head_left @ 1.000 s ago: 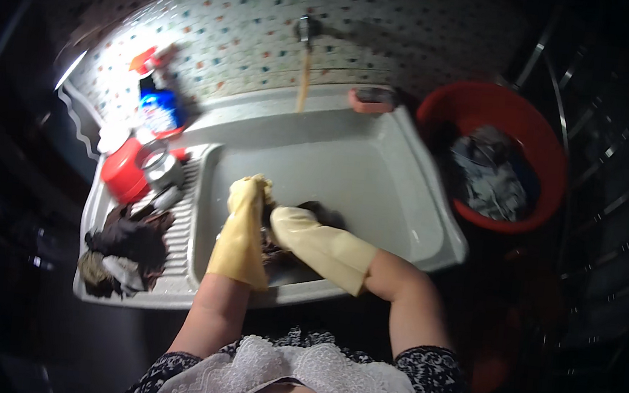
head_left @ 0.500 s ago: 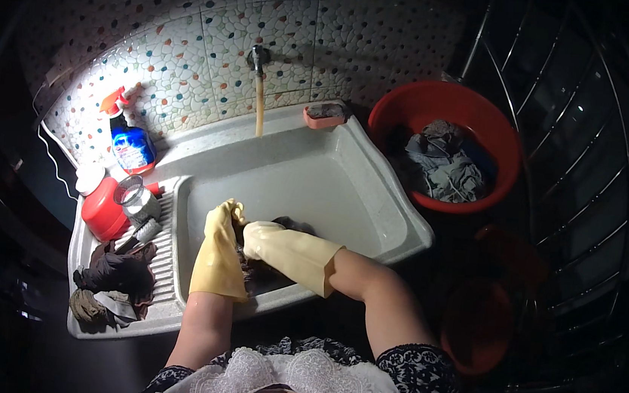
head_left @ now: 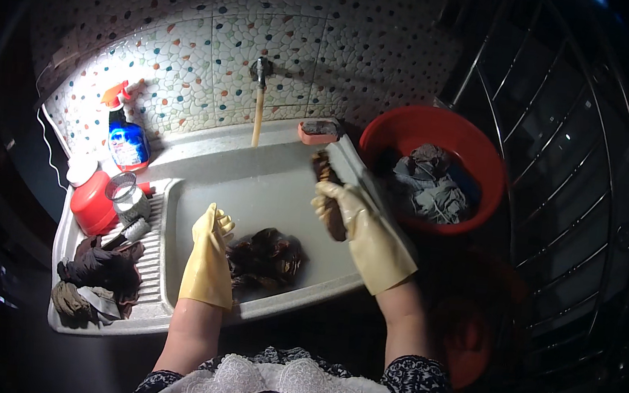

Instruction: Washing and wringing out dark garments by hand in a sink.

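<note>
Holding a dark brown wet cloth point(head_left: 330, 190), the right hand point(head_left: 350, 215) in its yellow glove has its grip closed round the cloth's lower part, above the right side of the sink point(head_left: 270, 185). The cloth runs up and away from the fingers toward the sink's far right corner, close under the pink soap dish point(head_left: 319, 130).

The left hand point(head_left: 211, 251), gloved in yellow too, is down in the sink with fingers straight and together, its grip flat and holding nothing. It lies just beside the left edge of a dark pile point(head_left: 267, 256) of wet cloth on the sink floor; whether it touches the pile cannot be told. The pile sits between the two hands, nearer the left one.

A tap point(head_left: 262, 70) on the tiled wall runs a thin stream of water point(head_left: 257, 119) into the far end of the sink. On the drainer to the left stand a spray bottle point(head_left: 127, 140), a red jug point(head_left: 93, 202) and a metal cup point(head_left: 126, 197), with dark rags point(head_left: 99, 267) heaped nearer. A red basin point(head_left: 484, 164) of grey laundry point(head_left: 425, 184) stands right of the sink.
</note>
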`<state>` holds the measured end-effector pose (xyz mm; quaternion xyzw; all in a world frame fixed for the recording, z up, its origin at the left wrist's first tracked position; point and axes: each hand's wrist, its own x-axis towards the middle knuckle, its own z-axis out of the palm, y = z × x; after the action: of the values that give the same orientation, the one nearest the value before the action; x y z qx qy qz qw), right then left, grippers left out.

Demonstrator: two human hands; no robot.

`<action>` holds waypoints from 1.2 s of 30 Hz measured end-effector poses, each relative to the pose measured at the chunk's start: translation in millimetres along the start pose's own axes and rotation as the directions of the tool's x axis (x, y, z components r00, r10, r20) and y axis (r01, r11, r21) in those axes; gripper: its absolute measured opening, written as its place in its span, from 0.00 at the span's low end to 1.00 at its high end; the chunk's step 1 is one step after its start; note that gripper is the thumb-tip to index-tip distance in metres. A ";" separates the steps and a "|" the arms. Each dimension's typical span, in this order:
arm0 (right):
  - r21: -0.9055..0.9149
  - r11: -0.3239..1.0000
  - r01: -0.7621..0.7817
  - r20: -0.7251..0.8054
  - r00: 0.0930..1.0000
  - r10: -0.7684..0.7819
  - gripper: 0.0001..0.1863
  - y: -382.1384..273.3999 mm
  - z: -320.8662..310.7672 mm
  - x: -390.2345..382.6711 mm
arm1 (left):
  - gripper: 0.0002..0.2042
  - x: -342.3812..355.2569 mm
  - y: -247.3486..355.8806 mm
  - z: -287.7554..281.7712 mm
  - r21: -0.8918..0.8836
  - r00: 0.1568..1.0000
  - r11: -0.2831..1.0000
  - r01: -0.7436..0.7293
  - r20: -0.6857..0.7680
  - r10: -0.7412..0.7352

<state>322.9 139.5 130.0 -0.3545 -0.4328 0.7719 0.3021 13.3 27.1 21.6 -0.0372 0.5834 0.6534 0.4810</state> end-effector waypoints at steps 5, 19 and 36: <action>-0.423 0.865 0.269 -0.316 0.851 -0.419 0.10 -57.6 -91.3 9.6 | 0.14 -10.7 1.5 2.3 -0.006 0.998 1.000 -0.025 0.064 0.026; -0.671 0.678 0.301 -0.381 0.644 -0.663 0.28 -88.0 -190.5 74.7 | 0.13 -16.9 0.3 5.5 0.046 0.995 0.999 -0.025 0.093 0.021; -0.909 0.200 0.366 0.381 0.924 0.039 0.17 47.3 57.5 38.8 | 0.13 -29.4 50.0 -27.8 0.331 0.975 0.919 -0.213 0.135 0.177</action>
<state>246.9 122.5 98.7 -0.2846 -0.8962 0.3397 0.0209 -18.8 -5.1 67.1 0.1393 0.6637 0.5871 0.4420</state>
